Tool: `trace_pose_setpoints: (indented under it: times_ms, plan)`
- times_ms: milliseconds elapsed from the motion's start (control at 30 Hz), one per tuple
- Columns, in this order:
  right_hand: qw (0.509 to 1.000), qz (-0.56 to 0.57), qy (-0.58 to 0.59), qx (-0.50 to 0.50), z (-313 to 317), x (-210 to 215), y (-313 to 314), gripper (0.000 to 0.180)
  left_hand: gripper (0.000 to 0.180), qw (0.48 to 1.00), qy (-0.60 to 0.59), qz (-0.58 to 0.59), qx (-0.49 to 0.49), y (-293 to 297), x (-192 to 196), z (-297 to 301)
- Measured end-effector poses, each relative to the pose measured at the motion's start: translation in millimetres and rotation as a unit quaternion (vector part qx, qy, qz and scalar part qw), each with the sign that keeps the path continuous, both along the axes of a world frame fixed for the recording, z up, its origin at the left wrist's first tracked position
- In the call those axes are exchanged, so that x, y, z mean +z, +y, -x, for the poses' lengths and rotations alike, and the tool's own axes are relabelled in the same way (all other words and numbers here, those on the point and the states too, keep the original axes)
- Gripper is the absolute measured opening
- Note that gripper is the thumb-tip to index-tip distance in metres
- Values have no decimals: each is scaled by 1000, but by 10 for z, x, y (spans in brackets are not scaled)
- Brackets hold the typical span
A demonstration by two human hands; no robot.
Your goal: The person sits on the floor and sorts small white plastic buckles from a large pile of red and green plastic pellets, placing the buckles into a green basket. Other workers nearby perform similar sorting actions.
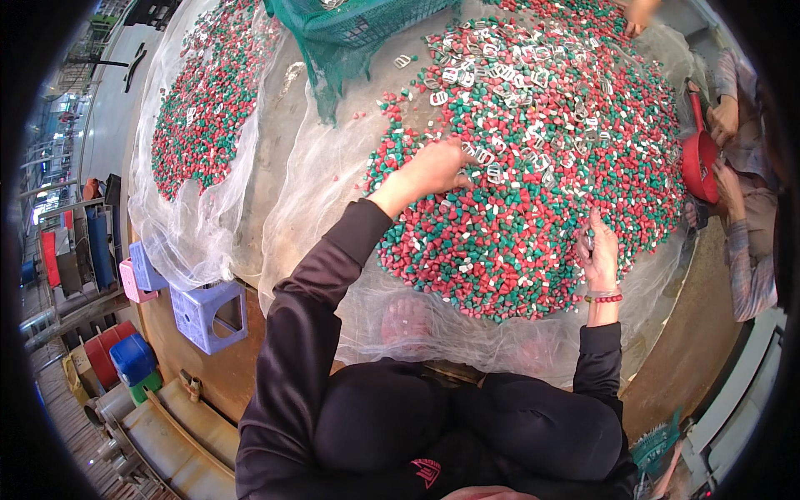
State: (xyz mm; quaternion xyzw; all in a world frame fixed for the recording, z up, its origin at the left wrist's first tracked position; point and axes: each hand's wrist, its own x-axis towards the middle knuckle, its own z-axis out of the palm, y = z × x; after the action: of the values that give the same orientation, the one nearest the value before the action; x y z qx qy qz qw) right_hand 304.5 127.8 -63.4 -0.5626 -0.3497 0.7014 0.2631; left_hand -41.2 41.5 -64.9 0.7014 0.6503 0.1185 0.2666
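Observation:
A broad pile of small red, green and white cone-shaped pieces (492, 258) lies in front of me, with flat silvery slotted buckles (493, 172) scattered among them. My left hand (435, 169) reaches over the pile's left side. Its thumb and fingers are apart, right beside a few of the buckles. At the pile's near right edge, my right hand (600, 254) is closed with its fingers curled. A small greyish bit shows between thumb and fingers, too little to name.
Sheer white netting (308, 200) lies under the pile. A second heap of cones (208, 108) is at far left, near a green net-covered basket (358, 29). At right, another person holds a red pan (700, 162); another hand (640, 12) touches the far edge. Purple stools (200, 321) stand left.

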Motion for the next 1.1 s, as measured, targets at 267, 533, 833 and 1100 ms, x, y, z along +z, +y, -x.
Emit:
trace_pose_setpoints:
  times_ms: [267,533,833,1100]
  plan:
    - [997,-1,4,74,18,-80,-80,36,25,956,-268,47,106,-57,97,100]
    - [884,-363,-206,209,46,-213,-21,19,14,711,-652,148,220,80,338,95]
    - [966,-123,-70,215,55,25,-59,40,31,995,-75,-53,49,287,-72,-221]
    - [927,-209,-183,251,542,-196,453,33,31,577,-794,164,102,81,520,29]
